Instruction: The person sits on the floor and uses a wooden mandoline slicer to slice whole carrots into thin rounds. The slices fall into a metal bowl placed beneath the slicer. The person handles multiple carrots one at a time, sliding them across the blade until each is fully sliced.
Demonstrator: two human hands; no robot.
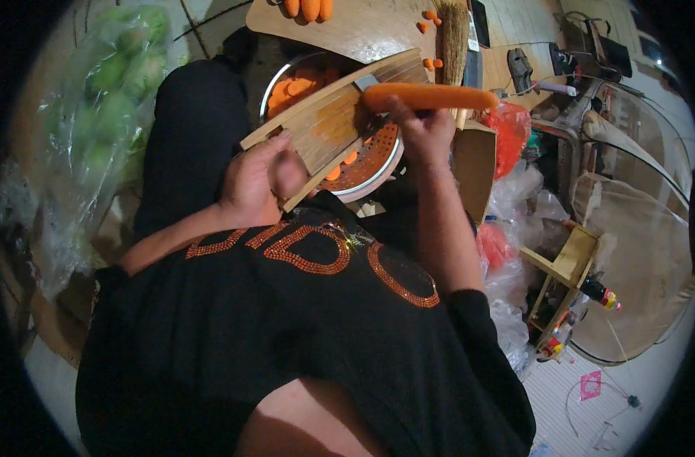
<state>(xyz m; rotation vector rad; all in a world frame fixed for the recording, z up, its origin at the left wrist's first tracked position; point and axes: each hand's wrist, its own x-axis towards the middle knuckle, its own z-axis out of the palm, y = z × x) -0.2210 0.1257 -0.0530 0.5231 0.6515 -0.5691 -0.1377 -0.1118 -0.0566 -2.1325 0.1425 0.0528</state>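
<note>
My left hand (262,177) grips the near end of a wooden mandoline slicer (324,123), which slants up to the right over a metal colander (382,171). In my right hand (424,128) is a long peeled carrot (433,96); its left end lies against the slicer close to the metal blade (367,83). Orange carrot slices (296,88) lie in the colander, seen on both sides of the slicer. The slicer hides the middle of the colander.
Beyond the colander, a wooden board (347,28) bears whole carrots (310,8), cut carrot ends (430,63) and a straw brush (454,45). A plastic bag of green vegetables (116,85) lies left. On the right are a cardboard box (476,165), plastic bags (513,194) and a small wooden stool (573,257).
</note>
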